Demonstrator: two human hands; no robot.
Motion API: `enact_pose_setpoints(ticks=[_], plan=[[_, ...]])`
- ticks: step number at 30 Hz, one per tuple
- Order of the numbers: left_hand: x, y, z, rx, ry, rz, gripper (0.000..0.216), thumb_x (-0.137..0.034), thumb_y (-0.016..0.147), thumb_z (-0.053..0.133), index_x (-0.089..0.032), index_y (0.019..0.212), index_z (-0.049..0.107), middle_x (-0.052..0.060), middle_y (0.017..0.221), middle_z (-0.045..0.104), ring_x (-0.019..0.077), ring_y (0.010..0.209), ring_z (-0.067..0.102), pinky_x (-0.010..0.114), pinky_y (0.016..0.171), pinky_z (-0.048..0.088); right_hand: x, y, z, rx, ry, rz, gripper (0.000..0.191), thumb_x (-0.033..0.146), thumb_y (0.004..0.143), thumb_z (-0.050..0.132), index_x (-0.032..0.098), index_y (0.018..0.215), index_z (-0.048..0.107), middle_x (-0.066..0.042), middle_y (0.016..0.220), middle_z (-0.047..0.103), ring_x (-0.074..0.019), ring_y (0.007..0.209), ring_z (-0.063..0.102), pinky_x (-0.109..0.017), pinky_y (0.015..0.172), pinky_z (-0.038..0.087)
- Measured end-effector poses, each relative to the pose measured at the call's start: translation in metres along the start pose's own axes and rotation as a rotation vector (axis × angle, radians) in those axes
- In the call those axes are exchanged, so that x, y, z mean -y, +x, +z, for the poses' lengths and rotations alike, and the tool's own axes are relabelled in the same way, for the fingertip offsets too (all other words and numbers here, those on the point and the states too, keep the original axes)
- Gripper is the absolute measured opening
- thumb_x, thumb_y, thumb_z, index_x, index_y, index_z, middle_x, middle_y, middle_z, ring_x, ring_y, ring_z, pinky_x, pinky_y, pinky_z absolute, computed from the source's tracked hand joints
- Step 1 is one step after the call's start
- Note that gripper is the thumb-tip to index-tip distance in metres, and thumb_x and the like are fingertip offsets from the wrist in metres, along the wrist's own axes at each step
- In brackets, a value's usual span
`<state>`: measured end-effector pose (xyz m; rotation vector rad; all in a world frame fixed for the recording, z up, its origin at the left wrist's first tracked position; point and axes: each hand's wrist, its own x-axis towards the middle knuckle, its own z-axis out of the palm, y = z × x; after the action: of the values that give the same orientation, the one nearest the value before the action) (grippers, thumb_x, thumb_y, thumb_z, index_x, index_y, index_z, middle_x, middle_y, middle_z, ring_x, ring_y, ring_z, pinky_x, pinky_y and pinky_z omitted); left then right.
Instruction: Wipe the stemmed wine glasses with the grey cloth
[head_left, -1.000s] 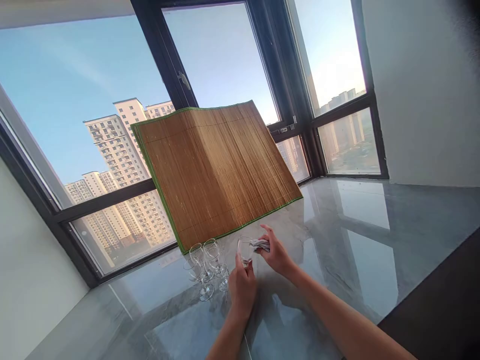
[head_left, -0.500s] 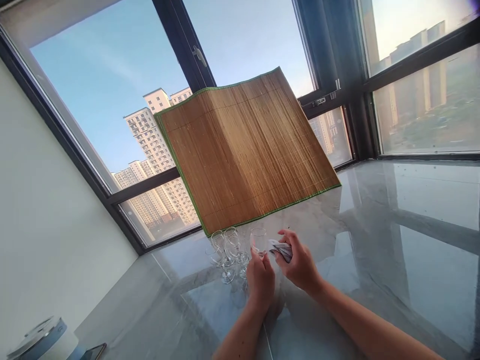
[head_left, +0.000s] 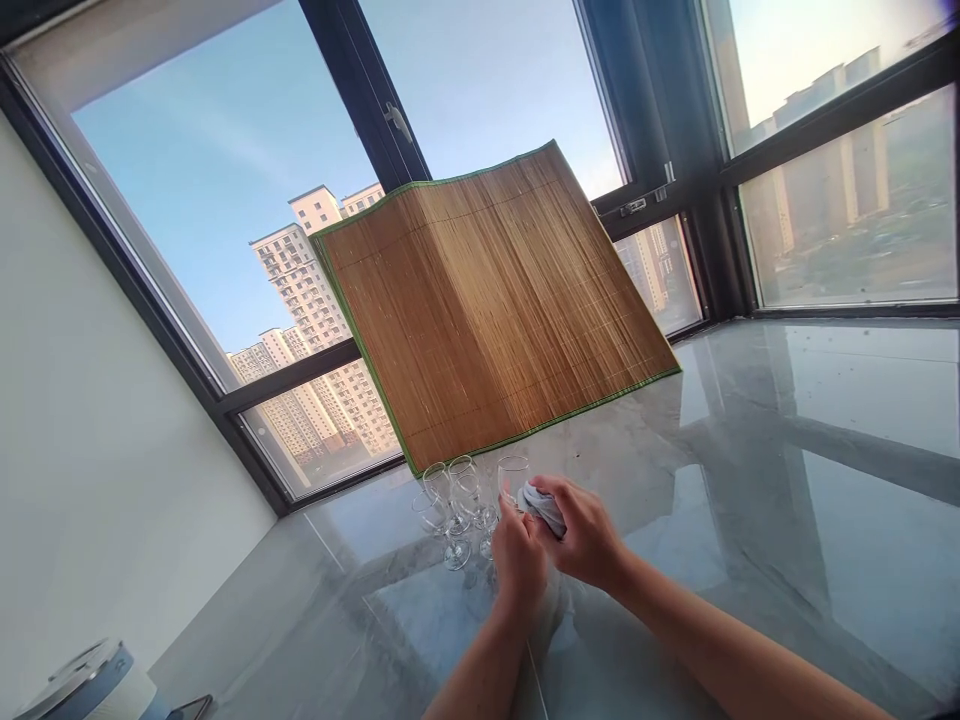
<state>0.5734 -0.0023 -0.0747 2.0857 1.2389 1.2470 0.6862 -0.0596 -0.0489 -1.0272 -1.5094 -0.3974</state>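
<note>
My left hand (head_left: pixel 517 562) is closed around the lower part of a clear wine glass (head_left: pixel 513 479), holding it upright above the glossy marble counter (head_left: pixel 750 500). Pressed against the glass bowl's right side is a small grey-white cloth (head_left: pixel 543 505), bunched in the fingers of my right hand (head_left: pixel 586 538). Three more empty wine glasses (head_left: pixel 452 505) stand in a cluster on the counter just left of my hands.
A bamboo mat with green edging (head_left: pixel 495 300) leans against the window behind the glasses. Black window frames (head_left: pixel 285 380) run along the counter's far edge. A white wall (head_left: pixel 97 450) is at left. A round white-and-blue object (head_left: pixel 82 685) sits at the bottom left corner.
My right hand has brought the cloth leftward against the glass bowl. Earlier the view swung left and closer; over the last half second it barely shifted.
</note>
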Motion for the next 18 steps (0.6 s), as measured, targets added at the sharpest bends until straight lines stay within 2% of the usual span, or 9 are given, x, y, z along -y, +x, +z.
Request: enact_pose_setpoints(ticks=[3,8,15,18], plan=[[0.0013,0.0003,0.0005,0.005,0.01,-0.032,0.057,-0.018,0.086,0.046,-0.01,0.142,0.041,0.014,0.104,0.072,0.0234,0.097,0.067,0.029,0.083,0.047,-0.001,-0.0005,0.0017,-0.006,-0.008,0.021,0.043,0.011,0.074,0.055,0.024,0.114,0.045,-0.005,0.099,0.068,-0.0202,0.082,0.067,-0.03,0.071,0.052],[0.003,0.0011,0.0016,0.0,0.084,0.016,0.056,-0.016,0.087,0.041,-0.008,0.142,0.039,0.017,0.108,0.071,0.0241,0.099,0.067,0.03,0.083,0.047,-0.0028,-0.0016,0.0023,-0.005,-0.01,0.05,0.043,0.012,0.075,0.055,0.024,0.115,0.045,-0.006,0.101,0.069,-0.0207,0.083,0.068,-0.031,0.072,0.053],[0.0001,-0.0003,0.0005,-0.015,0.07,0.015,0.057,-0.019,0.086,0.044,-0.01,0.143,0.038,0.014,0.106,0.071,0.0231,0.094,0.067,0.029,0.08,0.047,0.0002,0.001,-0.0021,-0.015,-0.013,0.05,0.041,0.014,0.076,0.056,0.024,0.115,0.045,-0.006,0.098,0.069,-0.0207,0.082,0.068,-0.031,0.069,0.053],[-0.0024,-0.0015,-0.0001,-0.021,0.055,0.0,0.057,-0.02,0.087,0.045,-0.011,0.143,0.039,0.011,0.094,0.073,0.022,0.085,0.068,0.028,0.074,0.047,-0.0004,0.0034,-0.0036,-0.044,0.006,0.068,0.039,0.015,0.078,0.055,0.023,0.115,0.046,-0.005,0.096,0.069,-0.0202,0.082,0.068,-0.03,0.069,0.053]])
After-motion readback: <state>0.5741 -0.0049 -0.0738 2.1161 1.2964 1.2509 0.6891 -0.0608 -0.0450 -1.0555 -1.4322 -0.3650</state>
